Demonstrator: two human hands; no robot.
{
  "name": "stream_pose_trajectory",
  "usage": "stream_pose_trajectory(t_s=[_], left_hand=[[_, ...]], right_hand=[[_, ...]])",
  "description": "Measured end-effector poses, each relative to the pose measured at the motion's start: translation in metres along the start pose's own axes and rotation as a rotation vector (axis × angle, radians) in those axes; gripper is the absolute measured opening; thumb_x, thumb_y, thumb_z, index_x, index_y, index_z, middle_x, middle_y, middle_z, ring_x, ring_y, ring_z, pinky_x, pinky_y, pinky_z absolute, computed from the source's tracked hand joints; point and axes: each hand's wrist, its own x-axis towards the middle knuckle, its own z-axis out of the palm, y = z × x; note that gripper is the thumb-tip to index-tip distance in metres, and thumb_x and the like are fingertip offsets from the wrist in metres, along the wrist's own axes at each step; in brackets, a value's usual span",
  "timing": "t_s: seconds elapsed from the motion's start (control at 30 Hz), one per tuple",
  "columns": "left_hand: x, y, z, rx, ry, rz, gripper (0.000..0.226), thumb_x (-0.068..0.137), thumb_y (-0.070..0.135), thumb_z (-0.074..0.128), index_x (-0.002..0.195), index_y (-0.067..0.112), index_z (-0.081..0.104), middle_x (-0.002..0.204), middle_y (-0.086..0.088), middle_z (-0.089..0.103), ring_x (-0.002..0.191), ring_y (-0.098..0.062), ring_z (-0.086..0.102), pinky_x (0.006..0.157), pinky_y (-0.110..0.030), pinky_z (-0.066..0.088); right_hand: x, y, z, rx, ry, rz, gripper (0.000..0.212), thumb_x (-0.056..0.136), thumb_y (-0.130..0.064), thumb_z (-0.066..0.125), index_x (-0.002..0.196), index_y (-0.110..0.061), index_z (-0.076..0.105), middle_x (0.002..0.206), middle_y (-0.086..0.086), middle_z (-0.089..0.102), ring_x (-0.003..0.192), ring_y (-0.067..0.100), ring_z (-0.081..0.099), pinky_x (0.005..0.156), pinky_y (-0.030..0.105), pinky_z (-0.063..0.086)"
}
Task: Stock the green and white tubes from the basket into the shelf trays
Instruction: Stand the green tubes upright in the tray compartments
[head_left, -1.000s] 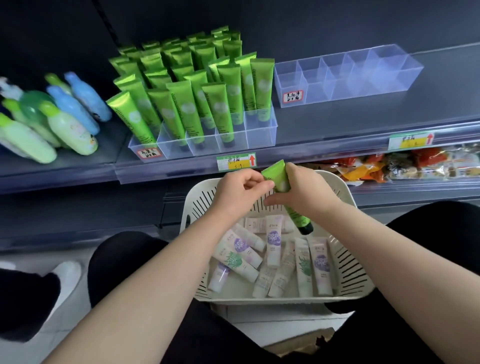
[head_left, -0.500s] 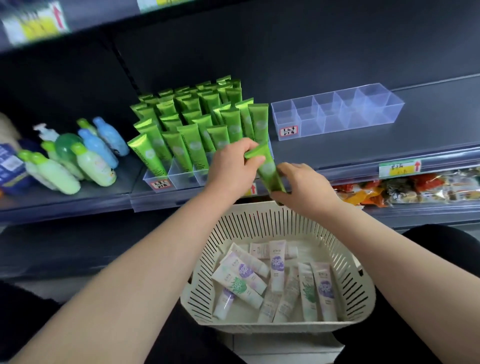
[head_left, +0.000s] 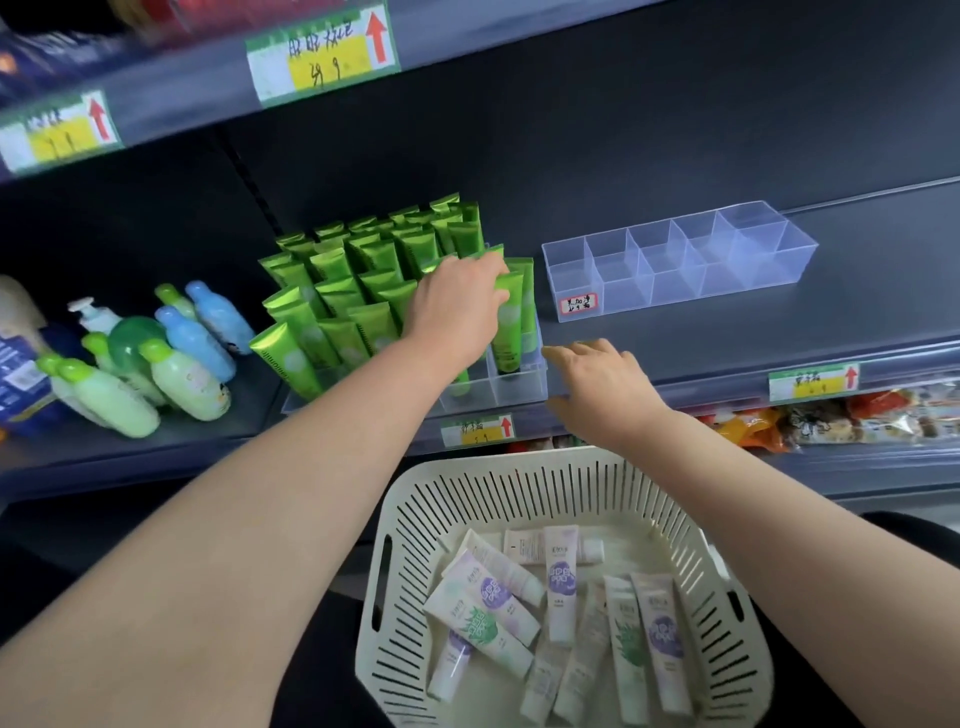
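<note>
Under your left fingers (head_left: 485, 283), a green tube (head_left: 506, 332) stood cap-down in the front corner cell of the green-stocked tray (head_left: 519, 388). Those fingers were curled round its crimped top, likely to steer it upright like its neighbours. Just right of that tray, your right fingers (head_left: 569, 356) hung loosely spread, holding nothing, perhaps ready to steady it. Below both, the basket (head_left: 519, 470) held only white tubes (head_left: 562, 587), presumably meant for the empty tray (head_left: 675, 270) beyond your right fingers.
</note>
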Motion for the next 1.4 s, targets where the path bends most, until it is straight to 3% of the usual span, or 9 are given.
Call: stream_pose_trajectory(t_s=[0.17,0.3,0.43,0.57,0.63,0.77,1.03,1.17,1.4], left_hand=[[-0.001,-0.015,0.016,0.045,0.034,0.025,0.026,0.099,0.016,0.051,0.124,0.021,0.058,0.119,-0.001,0.066,0.114,-0.023,0.048,0.095,-0.038,0.036],[-0.017,-0.022,0.026,0.012,0.177,0.029,0.041,0.092,0.003,0.057,0.129,0.020,0.054,0.133,0.002,0.056,0.123,-0.021,0.042,0.098,-0.038,0.037],[-0.039,-0.032,0.032,0.000,0.381,0.196,0.043,0.083,-0.006,0.055,0.121,0.012,0.060,0.143,-0.008,0.047,0.134,-0.029,0.037,0.111,-0.047,0.028],[-0.056,-0.041,0.038,0.032,0.390,0.315,0.040,0.084,-0.009,0.054,0.118,0.011,0.062,0.144,-0.011,0.046,0.139,-0.031,0.034,0.119,-0.053,0.012],[-0.061,-0.044,0.041,0.033,0.383,0.282,0.041,0.082,-0.007,0.056,0.117,0.013,0.062,0.141,-0.010,0.050,0.132,-0.031,0.040,0.115,-0.054,0.021],[-0.072,-0.048,0.044,-0.006,0.405,0.222,0.039,0.076,-0.003,0.060,0.109,0.017,0.063,0.123,-0.005,0.058,0.109,-0.027,0.046,0.089,-0.042,0.036],[-0.076,-0.023,0.053,-0.013,0.293,0.408,0.032,0.077,0.002,0.050,0.101,0.014,0.068,0.108,-0.003,0.064,0.094,-0.027,0.050,0.076,-0.036,0.035],[-0.055,0.011,0.062,-0.074,0.191,0.443,0.037,0.077,-0.001,0.052,0.108,0.012,0.066,0.118,-0.004,0.062,0.106,-0.025,0.047,0.085,-0.035,0.035],[0.009,0.076,0.088,-0.064,-0.186,0.234,0.056,0.088,-0.001,0.052,0.141,0.015,0.039,0.148,-0.001,0.035,0.134,-0.023,0.031,0.104,-0.036,0.033]], right_hand=[[0.005,-0.001,0.012,0.092,-0.040,0.033,0.063,0.091,-0.023,0.050,0.149,-0.020,0.025,0.139,0.007,0.050,0.128,0.031,0.041,0.095,0.043,0.039],[0.008,-0.002,0.018,0.168,-0.054,0.001,0.059,0.089,-0.017,0.052,0.145,-0.020,0.035,0.143,0.005,0.048,0.129,0.029,0.042,0.099,0.042,0.042],[0.009,-0.004,0.023,0.197,-0.015,-0.002,0.054,0.089,-0.014,0.052,0.142,-0.018,0.042,0.141,0.006,0.049,0.127,0.028,0.045,0.099,0.041,0.044],[0.008,-0.003,0.022,0.199,-0.003,-0.004,0.053,0.089,-0.014,0.053,0.141,-0.018,0.042,0.139,0.007,0.050,0.125,0.028,0.047,0.098,0.040,0.045],[0.008,-0.003,0.021,0.202,-0.004,-0.005,0.053,0.089,-0.015,0.053,0.141,-0.018,0.042,0.139,0.006,0.051,0.124,0.028,0.047,0.097,0.041,0.045],[0.009,-0.002,0.021,0.216,-0.008,-0.010,0.055,0.089,-0.017,0.055,0.141,-0.019,0.040,0.139,0.007,0.051,0.125,0.028,0.048,0.096,0.041,0.046],[0.008,0.013,0.015,0.167,0.014,0.015,0.053,0.089,-0.021,0.057,0.140,-0.022,0.042,0.136,0.006,0.051,0.123,0.029,0.047,0.095,0.044,0.045],[0.002,0.045,0.001,0.024,0.048,0.085,0.052,0.092,-0.029,0.055,0.141,-0.021,0.041,0.140,0.004,0.047,0.128,0.028,0.040,0.098,0.044,0.039],[0.010,0.110,-0.020,-0.101,0.069,0.196,0.053,0.094,-0.040,0.050,0.142,-0.019,0.040,0.147,0.004,0.040,0.140,0.025,0.027,0.102,0.045,0.034]])
